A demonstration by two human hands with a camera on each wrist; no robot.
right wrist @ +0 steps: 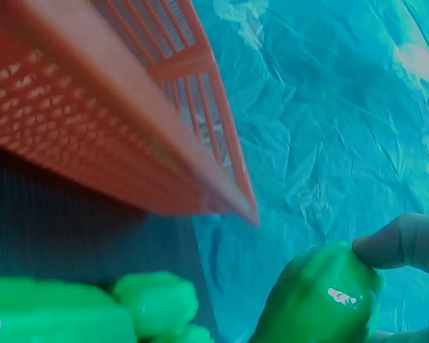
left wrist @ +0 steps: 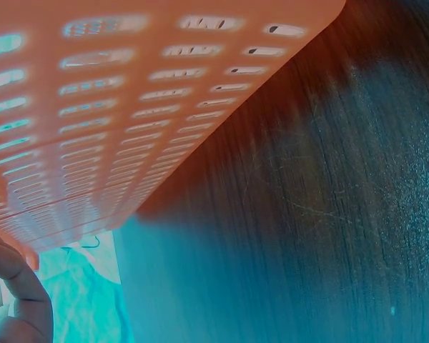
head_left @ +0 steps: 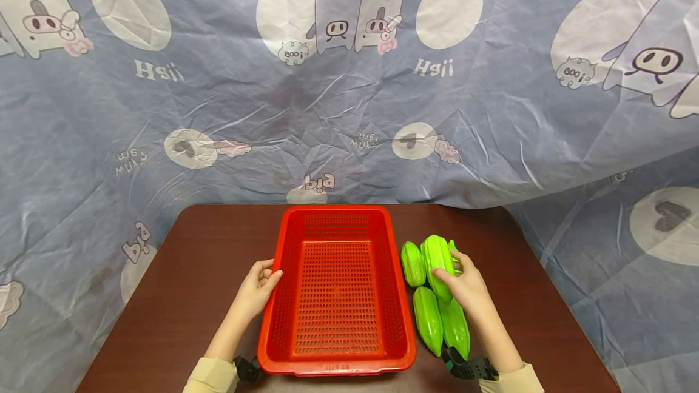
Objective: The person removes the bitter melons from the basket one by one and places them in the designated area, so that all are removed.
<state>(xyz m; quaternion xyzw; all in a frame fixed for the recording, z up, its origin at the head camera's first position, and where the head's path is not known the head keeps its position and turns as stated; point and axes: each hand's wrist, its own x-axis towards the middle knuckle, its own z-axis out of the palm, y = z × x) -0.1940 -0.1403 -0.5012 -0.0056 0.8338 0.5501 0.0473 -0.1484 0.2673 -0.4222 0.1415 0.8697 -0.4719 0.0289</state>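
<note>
A red plastic basket (head_left: pixel 335 367) with slotted walls stands on the table, and its inside is bare. At its left rim my left hand (head_left: pixel 258 287) grips the edge, thumb on top and fingers curled at the outer side. My right hand (head_left: pixel 471 288) holds a bright green ridged gourd (head_left: pixel 438 259) between thumb and fingers, to the right of the basket. In the right wrist view this gourd (right wrist: pixel 322 296) is raised beside the basket's wall. Around it lie other green gourds (head_left: pixel 413 264), two of them closer to the front (head_left: pixel 428 320), partly under the right hand's side.
The dark brown wooden table (head_left: pixel 218 247) reaches out on both sides of the basket. Behind it hangs a blue-grey cloth (head_left: pixel 338 108) with cartoon pigs, which meets the table's far edge. Black bands are on both wrists.
</note>
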